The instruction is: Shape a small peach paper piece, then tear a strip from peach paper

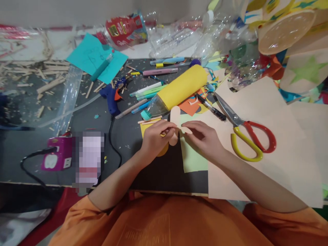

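A long, pale peach cutout with rounded ends (175, 115), which looks like paper, stands out between my two hands. My left hand (156, 136) is closed in a pinch at its middle; a bit of yellow shows among the fingers. Thumb and fingers of my right hand (203, 137) pinch a small pale paper piece (187, 130) beside the cutout. Under the hands lie a light green sheet (194, 160) and a yellow paper piece (163, 151), partly hidden by my left hand. Just beyond is a clear bottle wrapped in yellow paper (186, 85), lying on its side.
Scissors (237, 119) with red and yellow handles rest on large peach sheets (269, 177) at right. A blue glue gun (110, 99), several markers (151, 89) and a black pen (211, 107) lie beyond. At left are a phone (89, 157) and a purple box (56, 153) with a cord.
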Tool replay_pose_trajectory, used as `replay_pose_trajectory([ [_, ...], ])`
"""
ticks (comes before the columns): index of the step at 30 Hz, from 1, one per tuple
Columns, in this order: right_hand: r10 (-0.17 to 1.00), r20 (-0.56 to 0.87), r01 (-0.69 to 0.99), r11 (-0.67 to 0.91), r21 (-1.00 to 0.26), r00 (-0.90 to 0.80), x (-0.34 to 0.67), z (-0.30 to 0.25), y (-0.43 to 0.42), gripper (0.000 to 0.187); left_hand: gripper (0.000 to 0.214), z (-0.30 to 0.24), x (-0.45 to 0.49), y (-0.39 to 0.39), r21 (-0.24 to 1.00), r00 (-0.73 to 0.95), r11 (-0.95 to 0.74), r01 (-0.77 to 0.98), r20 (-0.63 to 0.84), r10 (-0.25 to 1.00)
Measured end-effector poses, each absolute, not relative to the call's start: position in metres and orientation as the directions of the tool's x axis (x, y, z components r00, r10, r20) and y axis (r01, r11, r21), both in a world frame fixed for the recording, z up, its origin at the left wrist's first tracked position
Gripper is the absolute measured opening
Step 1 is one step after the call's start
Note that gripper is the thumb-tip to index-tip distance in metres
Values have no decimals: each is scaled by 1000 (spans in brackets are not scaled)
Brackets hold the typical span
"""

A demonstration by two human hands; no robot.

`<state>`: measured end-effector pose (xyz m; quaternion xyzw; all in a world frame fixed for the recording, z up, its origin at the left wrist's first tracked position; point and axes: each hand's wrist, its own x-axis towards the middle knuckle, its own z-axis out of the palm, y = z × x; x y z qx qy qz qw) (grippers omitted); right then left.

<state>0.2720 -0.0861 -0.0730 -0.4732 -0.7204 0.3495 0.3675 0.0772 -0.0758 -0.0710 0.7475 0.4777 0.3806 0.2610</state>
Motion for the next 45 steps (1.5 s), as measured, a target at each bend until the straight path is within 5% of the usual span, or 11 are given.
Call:
replay_pose_trajectory([
  [5, 790, 400, 490, 606, -627, -464, 275, -75, -84, 11, 14, -71, 73, -74, 550, 251, -399, 734, 326, 911],
  [12, 622, 313, 468, 764, -444, -718, 271, -71, -87, 33, 12, -73, 72, -73, 456, 320, -428, 781, 297, 900],
  [24, 690, 438, 522, 723, -452, -576, 273, -71, -89, 29, 11, -74, 70, -72, 481, 472, -574, 662, 327, 818],
  [31, 749, 418, 520, 659, -543, -513, 273, -71, -88, 9, 12, -69, 69, -72, 604, 548, -578, 549, 262, 794],
  [39, 743, 408, 567, 669, -481, -531, 272, -76, -87, 13, 14, -72, 70, -70, 557, 497, -582, 592, 316, 808],
  [45, 772, 412, 555, 635, -537, -484, 272, -75, -87, 15, 24, -70, 73, -72, 676, 344, -456, 579, 304, 888],
])
